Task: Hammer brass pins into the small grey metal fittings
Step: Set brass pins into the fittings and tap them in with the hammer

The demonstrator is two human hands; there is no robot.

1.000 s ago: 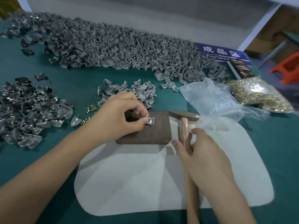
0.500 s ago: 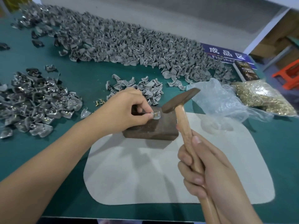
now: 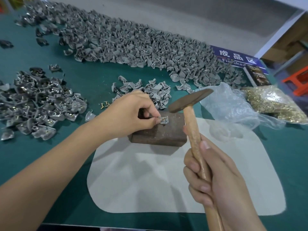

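Left hand (image 3: 131, 114) pinches fitting (image 3: 164, 120) on brown block (image 3: 160, 130), brass pin seated in it. Right hand (image 3: 215, 177) wrapped round hammer (image 3: 191, 117) handle, head raised just above block. Risk – blow glances, catches fingertips (image 3: 156, 121) touching fitting, or pin bends, fitting skids. Pin depth hard to judge – tiny, partly behind thumb.
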